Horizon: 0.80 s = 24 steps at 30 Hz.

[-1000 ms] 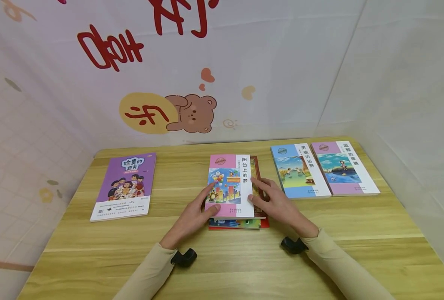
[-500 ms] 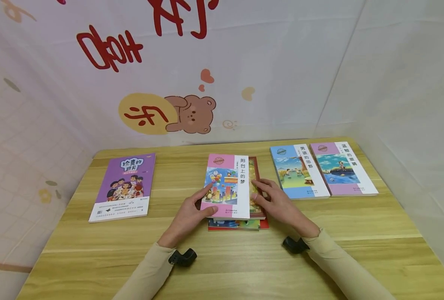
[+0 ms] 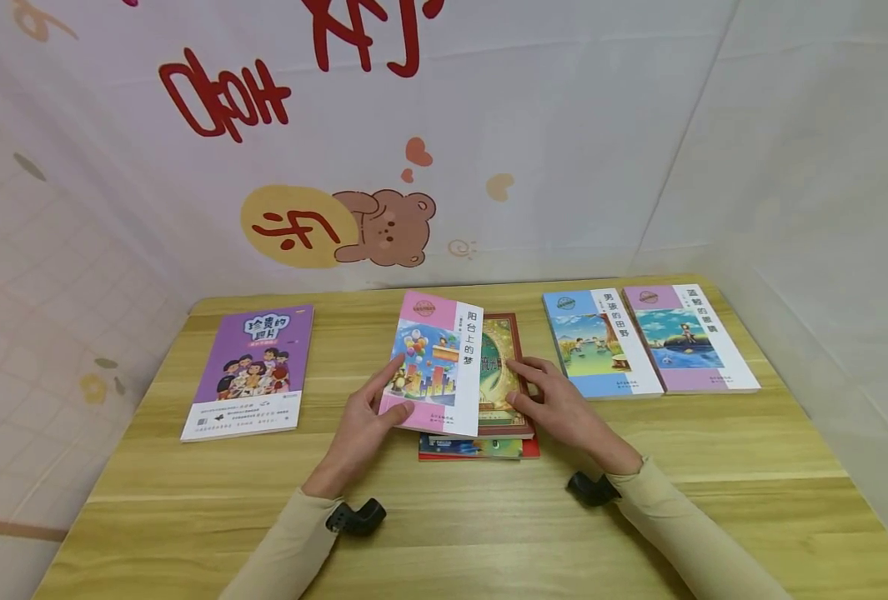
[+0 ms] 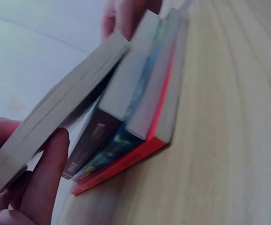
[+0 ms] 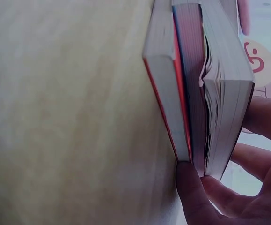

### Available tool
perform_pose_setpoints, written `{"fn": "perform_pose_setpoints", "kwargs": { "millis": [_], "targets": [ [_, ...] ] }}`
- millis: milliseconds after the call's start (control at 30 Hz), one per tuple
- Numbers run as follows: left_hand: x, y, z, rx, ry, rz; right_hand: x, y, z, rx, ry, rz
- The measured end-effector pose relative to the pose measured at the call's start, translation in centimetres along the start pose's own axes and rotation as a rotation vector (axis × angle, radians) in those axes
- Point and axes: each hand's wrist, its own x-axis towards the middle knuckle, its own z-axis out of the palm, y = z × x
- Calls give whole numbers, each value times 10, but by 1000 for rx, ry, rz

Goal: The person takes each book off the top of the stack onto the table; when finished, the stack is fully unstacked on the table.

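A pink-and-white paperback book with a balloon picture is pinched along its left side by my left hand. Its left side is raised and it tilts above the stack, as the gap in the left wrist view shows. Beneath it lie a brown-and-gold book, a dark blue-green book and a red book, stacked on the table. My right hand holds the right side of this stack. In the right wrist view its fingers touch the books' edges, with the thumb up by the top cover.
A purple book lies at the table's left. On the right, a blue-and-white book and another pink-and-white book lie side by side. A printed white cloth wall stands behind the wooden table.
My left hand has moved left with the pink-and-white balloon book, sliding and tilting it off the brown-and-gold book, whose cover now shows more. The right hand stays almost where it was.
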Motion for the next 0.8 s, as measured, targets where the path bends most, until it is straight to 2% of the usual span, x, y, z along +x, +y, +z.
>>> {"fn": "perform_pose_setpoints", "kwargs": {
  "millis": [200,400,800],
  "targets": [
    [-3,-1,-12,-14,48,48,0,2,0,11,5,-8],
    [-7,1,-25,-153,72,28,1,3,0,15,9,-8],
    [-10,11,-43,-272,139,5,1,3,2,12,2,-13]
  ]
}}
